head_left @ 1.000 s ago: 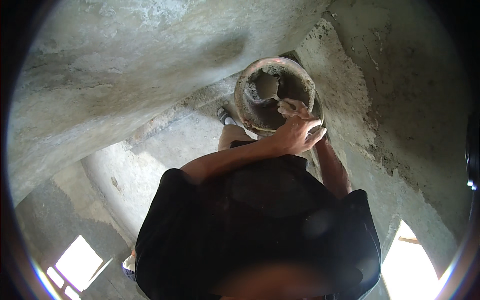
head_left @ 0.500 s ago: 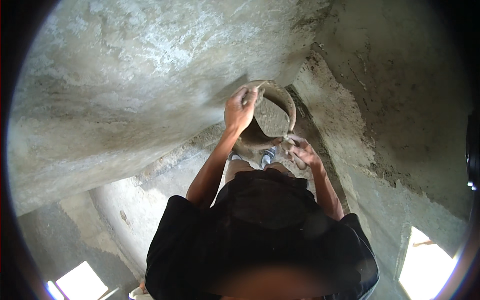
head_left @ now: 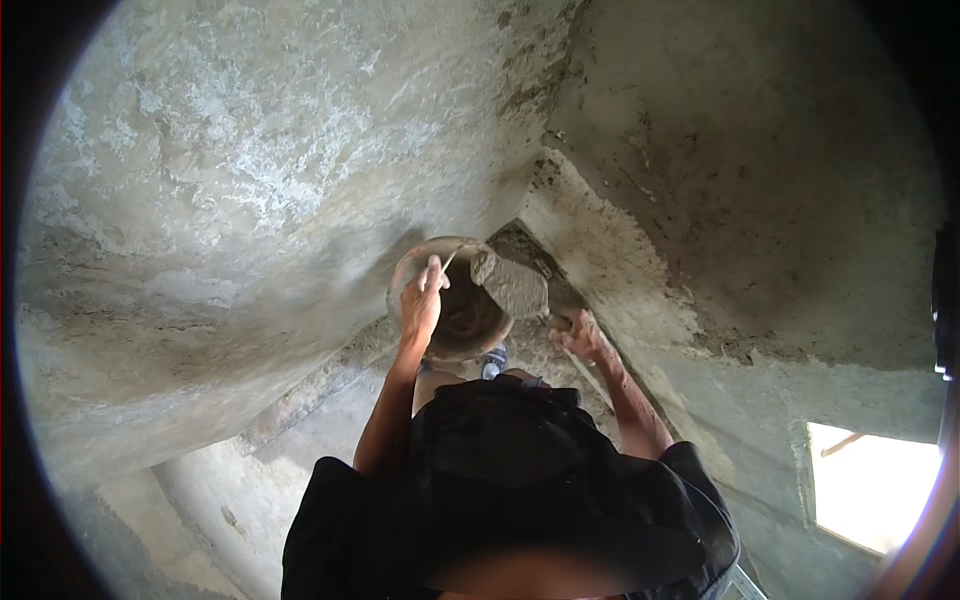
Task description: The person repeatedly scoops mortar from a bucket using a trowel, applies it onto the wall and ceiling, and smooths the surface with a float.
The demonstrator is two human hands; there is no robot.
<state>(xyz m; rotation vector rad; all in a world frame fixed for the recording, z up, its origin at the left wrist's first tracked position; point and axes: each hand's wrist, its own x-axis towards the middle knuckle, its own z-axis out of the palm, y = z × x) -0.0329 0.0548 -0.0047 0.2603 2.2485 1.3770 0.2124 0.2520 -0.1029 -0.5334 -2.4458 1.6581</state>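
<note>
A round bucket [head_left: 470, 338], smeared grey-brown inside, is held up in front of my legs. My left hand [head_left: 422, 303] grips its left rim, and a thin pale strip, perhaps the bucket's handle, rises by my fingers. At the bucket's right side, a trowel [head_left: 517, 285] overlaps the rim, its blade thickly coated with wet grey mortar. My right hand [head_left: 583, 338] is closed around the trowel's handle, which is mostly hidden by the fingers. How much mortar lies in the bucket's shadowed bottom cannot be made out.
A rough, patchy plastered wall [head_left: 260, 180] rises close on the left. Another wall [head_left: 760, 200] stands at the right, meeting it in a corner behind the bucket. A rough ledge [head_left: 600, 235] runs along the right wall. A bright opening [head_left: 870, 485] is at lower right.
The mortar-coated trowel blade has come from inside the bucket to its right rim, my right hand moving outward with it. The whole view has also shifted, placing the bucket lower and farther left.
</note>
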